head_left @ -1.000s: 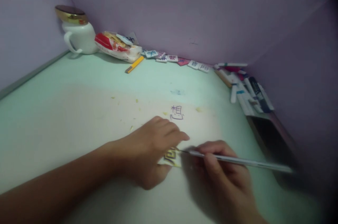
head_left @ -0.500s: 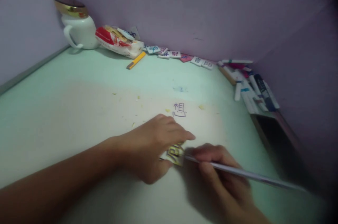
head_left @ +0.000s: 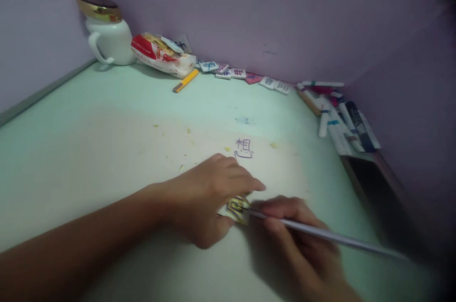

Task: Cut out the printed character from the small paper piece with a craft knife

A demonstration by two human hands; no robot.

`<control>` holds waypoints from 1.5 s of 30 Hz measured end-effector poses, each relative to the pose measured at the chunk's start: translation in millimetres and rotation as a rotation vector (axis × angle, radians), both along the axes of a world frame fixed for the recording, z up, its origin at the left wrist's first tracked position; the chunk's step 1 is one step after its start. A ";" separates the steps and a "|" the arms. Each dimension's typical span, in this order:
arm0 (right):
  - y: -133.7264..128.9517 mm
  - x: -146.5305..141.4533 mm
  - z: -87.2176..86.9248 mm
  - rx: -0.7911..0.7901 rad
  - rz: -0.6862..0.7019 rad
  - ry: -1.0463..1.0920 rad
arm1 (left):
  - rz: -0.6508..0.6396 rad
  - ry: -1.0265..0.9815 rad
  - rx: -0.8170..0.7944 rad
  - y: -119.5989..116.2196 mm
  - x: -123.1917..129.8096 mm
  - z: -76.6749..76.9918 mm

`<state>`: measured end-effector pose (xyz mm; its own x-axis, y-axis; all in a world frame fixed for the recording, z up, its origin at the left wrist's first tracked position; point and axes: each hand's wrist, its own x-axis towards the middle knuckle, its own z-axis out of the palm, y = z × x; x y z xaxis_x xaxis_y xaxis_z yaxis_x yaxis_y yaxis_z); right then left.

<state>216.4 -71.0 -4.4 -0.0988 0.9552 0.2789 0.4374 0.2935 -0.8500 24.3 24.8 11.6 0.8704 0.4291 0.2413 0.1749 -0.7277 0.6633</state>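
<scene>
Lower centre: small yellow-and-white marked square piece (head_left: 238, 209), left hand's (head_left: 210, 200) grip closed on it, right hand's (head_left: 297, 231) grip closed around slim silver metallic tool (head_left: 331, 236).

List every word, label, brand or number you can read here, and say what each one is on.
"想": purple handwriting on the tabletop.
Yellow-and-white piece under the left hand: character partly covered, unreadable.
Small tiles along the wall: characters too blurred to quote surely.
Red-and-white packet, dark marker: print too small.
Wall scribble: illegible.
</scene>
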 end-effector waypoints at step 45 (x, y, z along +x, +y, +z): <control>-6.4 -8.9 -0.5 -0.103 -0.143 0.210 | -0.019 -0.026 -0.007 1.1 -0.3 -0.9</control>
<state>207.5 -77.4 -4.9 0.0887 0.9797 0.1799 0.2787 0.1490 -0.9488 23.9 25.9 10.7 0.8718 0.4142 0.2615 0.1435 -0.7263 0.6722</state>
